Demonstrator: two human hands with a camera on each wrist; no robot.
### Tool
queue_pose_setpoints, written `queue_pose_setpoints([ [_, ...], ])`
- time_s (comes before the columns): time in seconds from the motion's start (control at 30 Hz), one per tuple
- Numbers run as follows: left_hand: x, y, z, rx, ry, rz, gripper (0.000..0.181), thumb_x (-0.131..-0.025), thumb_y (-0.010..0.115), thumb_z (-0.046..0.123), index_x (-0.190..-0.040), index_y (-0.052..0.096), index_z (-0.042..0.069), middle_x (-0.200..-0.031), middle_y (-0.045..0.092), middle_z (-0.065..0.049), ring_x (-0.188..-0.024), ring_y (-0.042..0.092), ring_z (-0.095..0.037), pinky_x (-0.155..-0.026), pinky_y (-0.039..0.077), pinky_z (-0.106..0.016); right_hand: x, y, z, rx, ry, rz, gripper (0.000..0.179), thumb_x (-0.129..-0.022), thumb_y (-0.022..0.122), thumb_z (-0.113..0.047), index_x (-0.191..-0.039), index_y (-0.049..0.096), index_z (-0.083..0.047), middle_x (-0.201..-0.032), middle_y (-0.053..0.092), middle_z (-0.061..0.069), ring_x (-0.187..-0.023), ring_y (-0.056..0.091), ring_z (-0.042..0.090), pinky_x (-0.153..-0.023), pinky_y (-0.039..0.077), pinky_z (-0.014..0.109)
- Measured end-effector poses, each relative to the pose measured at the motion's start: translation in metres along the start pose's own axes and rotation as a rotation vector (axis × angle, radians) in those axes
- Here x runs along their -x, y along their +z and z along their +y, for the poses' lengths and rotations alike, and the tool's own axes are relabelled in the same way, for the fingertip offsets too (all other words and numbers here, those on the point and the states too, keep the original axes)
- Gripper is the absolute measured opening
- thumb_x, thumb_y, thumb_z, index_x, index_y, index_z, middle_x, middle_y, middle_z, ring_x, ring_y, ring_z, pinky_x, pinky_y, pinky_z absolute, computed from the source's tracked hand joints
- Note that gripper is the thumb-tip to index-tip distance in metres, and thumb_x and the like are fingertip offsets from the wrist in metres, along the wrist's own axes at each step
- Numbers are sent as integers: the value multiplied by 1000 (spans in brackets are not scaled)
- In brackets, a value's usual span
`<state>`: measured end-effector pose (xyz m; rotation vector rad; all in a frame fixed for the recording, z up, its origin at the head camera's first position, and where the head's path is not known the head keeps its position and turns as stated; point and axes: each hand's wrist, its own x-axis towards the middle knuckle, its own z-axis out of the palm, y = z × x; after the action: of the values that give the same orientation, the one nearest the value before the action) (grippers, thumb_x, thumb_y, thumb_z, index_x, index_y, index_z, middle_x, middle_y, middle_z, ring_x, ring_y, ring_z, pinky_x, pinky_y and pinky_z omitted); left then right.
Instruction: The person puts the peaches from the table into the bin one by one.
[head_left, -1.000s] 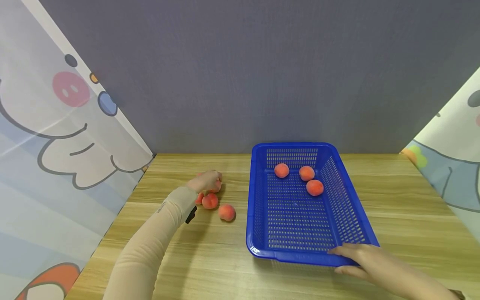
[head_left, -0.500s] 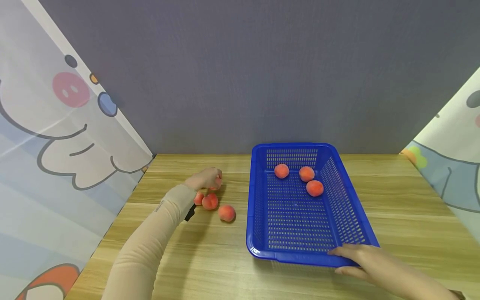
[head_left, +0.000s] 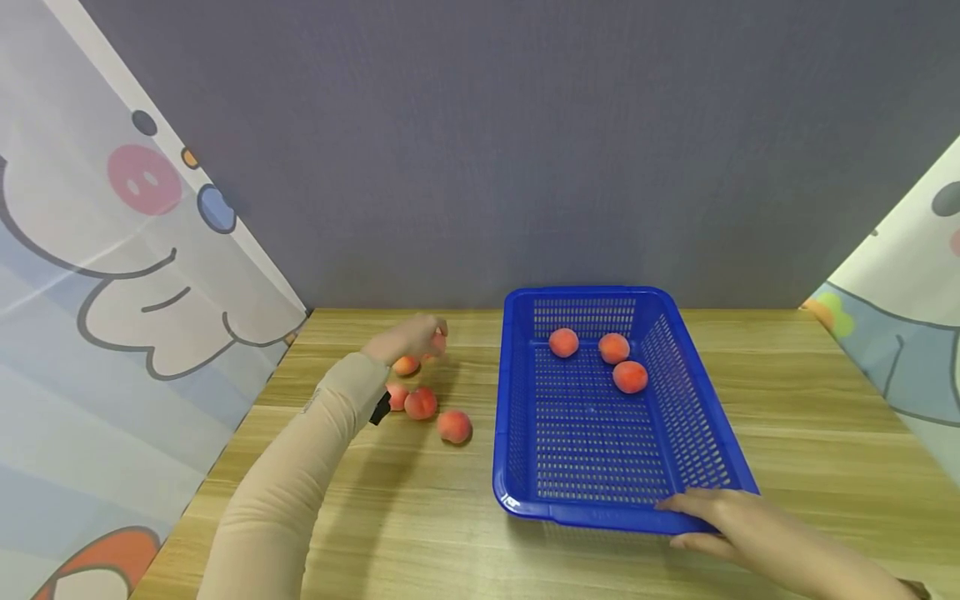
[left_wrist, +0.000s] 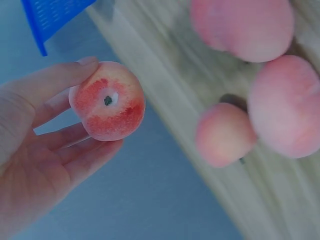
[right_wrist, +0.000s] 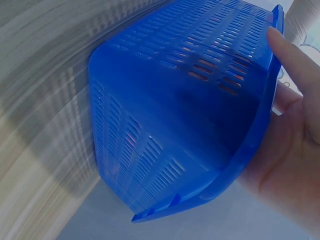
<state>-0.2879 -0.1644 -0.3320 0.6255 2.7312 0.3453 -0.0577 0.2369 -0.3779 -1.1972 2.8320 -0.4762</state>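
My left hand (head_left: 405, 337) pinches a reddish peach (left_wrist: 107, 102) between thumb and fingers, above the back left of the table. Below and nearer me lie several more peaches, among them a yellowish-red one (head_left: 406, 365) close under the hand, a redder peach (head_left: 421, 403) and a separate peach (head_left: 454, 427). A blue slotted plastic basket (head_left: 585, 514) stands right of them with 3 peaches inside, one peach (head_left: 630, 377) nearest its right wall. My right hand (head_left: 738, 529) grips the basket's rim at the near right corner, thumb on the outside in the head view.
The wooden table (head_left: 810, 417) meets a grey panel (head_left: 525, 150) at its back edge. Cartoon-printed sheets (head_left: 150, 317) flank both sides. The basket's left wall stands between the loose peaches and the basket's inside.
My left hand has risen slightly and moved toward the back with the pinched peach, uncovering the yellowish-red peach beneath. My right hand and the basket have stayed put.
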Motion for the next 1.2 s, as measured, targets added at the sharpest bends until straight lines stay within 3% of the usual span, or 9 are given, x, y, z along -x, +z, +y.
queue_pose_setpoints([
  [0.1, 0, -7, 6, -17, 34, 18, 25, -73, 48, -2, -96, 58, -2, -71, 53, -6, -62, 45, -14, -61, 38, -26, 0, -1, -1, -2, 47, -43, 29, -83, 57, -34, -103, 62, -15, -92, 66, 3, -81, 63, 19, -62, 50, 36],
  [0.2, -1, -16, 13, -66, 72, 46, 27, -74, 52, 0, -101, 59, -2, -87, 59, -12, -78, 53, -19, -71, 43, -30, 1, -1, -1, -23, 95, -93, 31, -84, 55, -37, -104, 62, -14, -94, 65, 6, -83, 62, 25, -64, 50, 40],
  [0.3, -2, -24, 22, -112, 116, 66, 31, -75, 53, 1, -105, 58, -3, -97, 58, -14, -89, 52, -22, -80, 42, -34, 1, -2, -1, -29, 106, -107, 32, -84, 55, -38, -104, 62, -14, -95, 65, 7, -83, 62, 27, -65, 49, 41],
  [0.47, -7, -33, 39, -111, 175, 83, 20, -71, 50, -2, -89, 59, 0, -77, 53, -7, -72, 47, -18, -69, 38, -29, 0, -1, 0, -13, 77, -81, 31, -83, 56, -37, -103, 62, -14, -93, 65, 4, -82, 62, 22, -64, 50, 39],
  [0.57, -10, -37, 49, -132, 195, 88, 15, -70, 51, -1, -83, 57, 2, -73, 51, -4, -71, 44, -17, -64, 35, -27, 0, 0, 0, 5, 49, -52, 29, -83, 57, -35, -102, 62, -14, -92, 65, 1, -81, 62, 18, -62, 50, 36],
  [0.83, -18, -43, 80, -165, 235, 84, 21, -72, 56, 0, -92, 60, 2, -83, 58, -5, -76, 50, -16, -71, 42, -28, 0, -1, 1, -19, 74, -81, 32, -83, 56, -36, -103, 63, -13, -94, 65, 3, -85, 62, 19, -65, 50, 38],
  [1.07, -25, -49, 108, -236, 260, 78, 33, -77, 59, 7, -109, 58, 2, -103, 59, -7, -92, 52, -18, -79, 43, -29, 0, -1, 0, 0, 76, -69, 31, -83, 56, -37, -103, 63, -14, -94, 65, 3, -84, 62, 22, -64, 50, 39],
  [1.2, -29, -51, 126, -258, 287, 70, 35, -77, 58, 7, -111, 57, 2, -105, 58, -8, -89, 49, -18, -76, 42, -28, 0, -1, 0, -17, 85, -84, 31, -83, 56, -36, -103, 62, -13, -95, 65, 4, -86, 62, 23, -65, 50, 40],
])
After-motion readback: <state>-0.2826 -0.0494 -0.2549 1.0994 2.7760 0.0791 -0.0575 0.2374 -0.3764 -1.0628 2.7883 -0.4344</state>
